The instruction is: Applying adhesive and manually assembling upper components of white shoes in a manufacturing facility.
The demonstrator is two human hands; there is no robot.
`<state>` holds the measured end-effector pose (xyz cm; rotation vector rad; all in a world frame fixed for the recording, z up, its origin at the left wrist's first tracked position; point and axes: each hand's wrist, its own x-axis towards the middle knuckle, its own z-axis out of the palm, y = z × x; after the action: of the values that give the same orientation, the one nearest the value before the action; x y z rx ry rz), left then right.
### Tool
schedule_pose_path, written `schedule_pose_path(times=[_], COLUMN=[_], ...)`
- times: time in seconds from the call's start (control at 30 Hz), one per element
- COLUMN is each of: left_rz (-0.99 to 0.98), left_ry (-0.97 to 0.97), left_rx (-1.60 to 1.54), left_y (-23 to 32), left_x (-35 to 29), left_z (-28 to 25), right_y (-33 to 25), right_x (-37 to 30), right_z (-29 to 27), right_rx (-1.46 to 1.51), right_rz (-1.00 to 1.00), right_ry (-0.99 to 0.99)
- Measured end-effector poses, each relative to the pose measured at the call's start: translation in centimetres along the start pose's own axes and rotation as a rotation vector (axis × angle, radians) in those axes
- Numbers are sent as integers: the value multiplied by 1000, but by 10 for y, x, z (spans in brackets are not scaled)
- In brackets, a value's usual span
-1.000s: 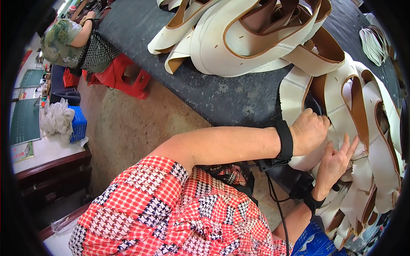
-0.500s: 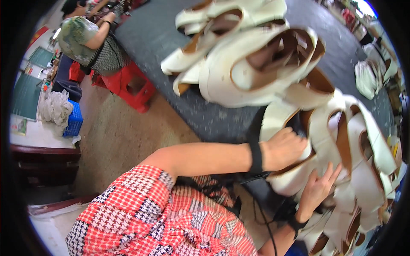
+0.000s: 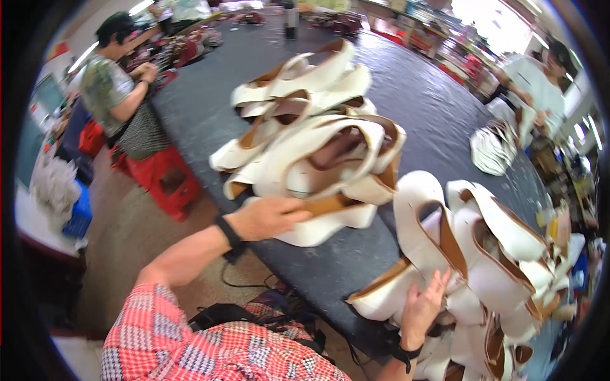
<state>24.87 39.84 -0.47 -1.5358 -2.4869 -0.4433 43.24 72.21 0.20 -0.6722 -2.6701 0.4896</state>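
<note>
The workroom spreads around the dark table [image 3: 432, 108], whose covering looks glossy and faintly rippled; one co-worker [image 3: 105, 95] is at its left edge, another [image 3: 540, 86] past its far right. Near the table's right front droops the right stack [image 3: 480, 247] of white, brown-lined shoe uppers; the left stack [image 3: 279, 178] lies by its left edge. Each upper seems light, bendy and hard to break, though easily creased; the broad bands offer the best hold. The left hand [image 3: 264, 219] bends over the nearest upper [image 3: 311, 235] at the table's left edge; blur hides whether it grips. The right hand [image 3: 422, 308], fingers loosely spread, lies against the right stack.
</note>
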Motion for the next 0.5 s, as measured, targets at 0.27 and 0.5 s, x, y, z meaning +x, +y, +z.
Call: schedule_pose_path(times=[0.27, 0.5], left_rz=[-109, -507], left_ry=[188, -158], left_rx=[410, 232], left_y=[-52, -74], left_x=[-23, 15], left_z=[14, 16], right_y=[-22, -21], right_x=[3, -5], right_z=[7, 0], right_rx=[-91, -156], right_rz=[-30, 76], right_ry=[45, 55])
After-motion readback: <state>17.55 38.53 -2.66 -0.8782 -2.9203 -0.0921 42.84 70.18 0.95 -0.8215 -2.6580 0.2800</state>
